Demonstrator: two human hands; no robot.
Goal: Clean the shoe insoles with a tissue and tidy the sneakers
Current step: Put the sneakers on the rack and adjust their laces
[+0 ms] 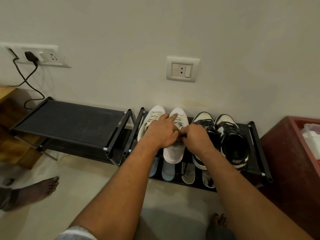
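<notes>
Up on the top shelf of the black shoe rack (pixel 259 149), both hands meet over the right white sneaker (pixel 174 154). The left hand (pixel 161 131) lays its index finger straight on the laces; I cannot tell whether its other, curled fingers pinch anything. The right hand (pixel 195 137) pinches the sneaker's opening with curled fingers. Black-and-white sneakers (pixel 232 141) stand just right of it; loose insoles (pixel 188 174) lie on the shelf below.

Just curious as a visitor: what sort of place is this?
Probably a home's shoe corner: a low black shoe rack holds white sneakers and black-and-white sneakers, with wall sockets above.
</notes>
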